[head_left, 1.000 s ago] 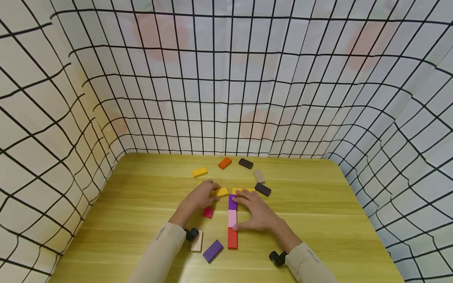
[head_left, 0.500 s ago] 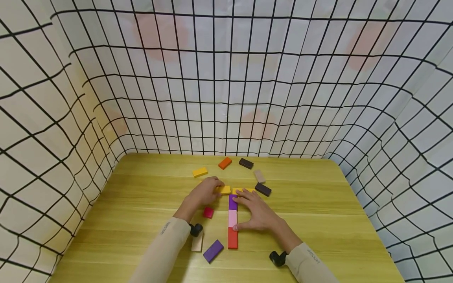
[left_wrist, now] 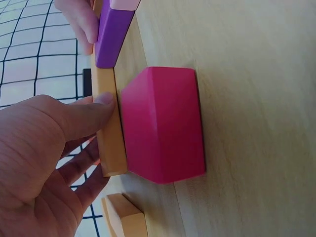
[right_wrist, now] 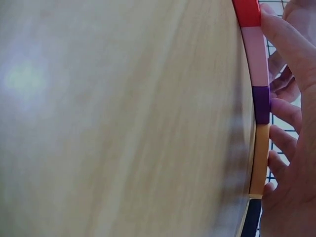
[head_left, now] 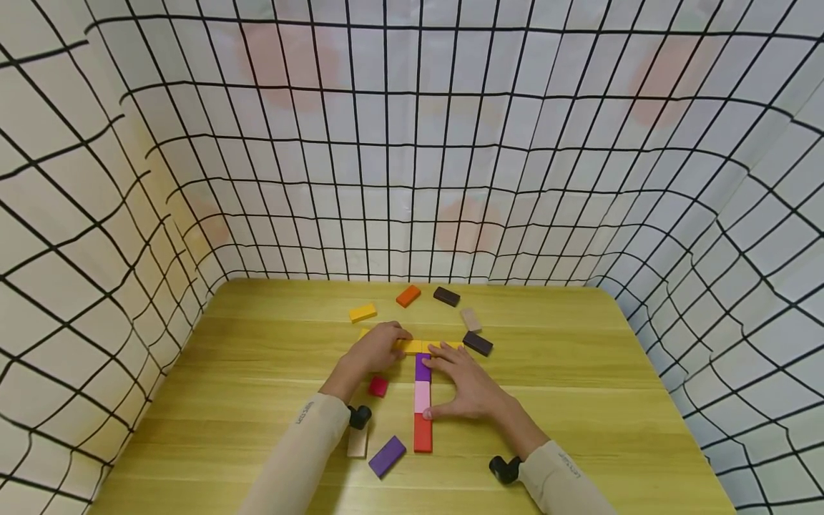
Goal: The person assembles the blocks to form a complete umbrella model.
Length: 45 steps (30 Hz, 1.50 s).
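your left hand (head_left: 375,350) pinches the left yellow block (head_left: 413,347), long axis crosswise, in line with the right yellow block (head_left: 454,345), just beyond the purple block (head_left: 422,368); your right hand (head_left: 468,386), fingers spread, touches both.

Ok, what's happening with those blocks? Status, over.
Left grip pinching left yellow block, apparently end to end with right yellow block. Right grip touching purple block. Crimson block nearby, seemingly not blocking.

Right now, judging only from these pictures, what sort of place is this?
Probably a small recording booth set up for tabletop work: a wood-grain table with gridded walls at the back and both sides, coloured blocks laid out on the table, and black cameras on the person's wrists.
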{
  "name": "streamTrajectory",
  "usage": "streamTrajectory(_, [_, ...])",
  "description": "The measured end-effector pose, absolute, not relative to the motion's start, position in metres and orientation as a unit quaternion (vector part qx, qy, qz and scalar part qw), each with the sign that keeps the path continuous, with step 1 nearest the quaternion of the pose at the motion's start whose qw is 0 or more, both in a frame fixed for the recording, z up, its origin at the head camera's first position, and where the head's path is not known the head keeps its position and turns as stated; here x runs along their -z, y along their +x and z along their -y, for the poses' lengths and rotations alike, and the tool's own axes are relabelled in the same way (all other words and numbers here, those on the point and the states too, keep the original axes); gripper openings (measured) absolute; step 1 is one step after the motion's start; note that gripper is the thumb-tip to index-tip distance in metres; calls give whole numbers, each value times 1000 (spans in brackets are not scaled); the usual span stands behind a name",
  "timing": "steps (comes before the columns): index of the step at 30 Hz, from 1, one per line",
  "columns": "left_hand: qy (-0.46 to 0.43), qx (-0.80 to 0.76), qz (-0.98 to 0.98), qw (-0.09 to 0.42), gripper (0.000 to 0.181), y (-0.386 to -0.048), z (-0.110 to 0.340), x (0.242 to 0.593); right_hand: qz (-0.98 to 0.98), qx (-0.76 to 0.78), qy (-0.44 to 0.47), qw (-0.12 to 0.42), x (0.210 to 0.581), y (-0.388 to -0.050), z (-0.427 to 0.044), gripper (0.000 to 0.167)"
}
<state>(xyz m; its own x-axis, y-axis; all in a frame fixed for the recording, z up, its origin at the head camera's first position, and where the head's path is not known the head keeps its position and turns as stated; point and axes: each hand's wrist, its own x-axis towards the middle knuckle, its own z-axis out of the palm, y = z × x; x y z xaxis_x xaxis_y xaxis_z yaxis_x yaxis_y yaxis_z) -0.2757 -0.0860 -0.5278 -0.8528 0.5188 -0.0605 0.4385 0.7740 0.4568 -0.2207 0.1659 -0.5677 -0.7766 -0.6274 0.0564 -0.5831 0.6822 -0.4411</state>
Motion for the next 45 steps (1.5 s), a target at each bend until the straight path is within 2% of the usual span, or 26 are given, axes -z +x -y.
streamTrajectory(19, [259,-194,-943,70,34,-271,83,532,-917,226,-324,53,565,-220,-163,100])
streamTrajectory(27, [251,-191,-946,73,40,-267,84,536,-920,219,-320,59,563,-219,-164,100])
streamTrajectory(37, [265,-216,-934,101,64,-254,91,537,-918,221,-325,56,563,-220,-164,100])
streamTrajectory(45, [296,-194,-930,103,100,-237,93,534,-920,211,-325,56,560,-218,-164,101])
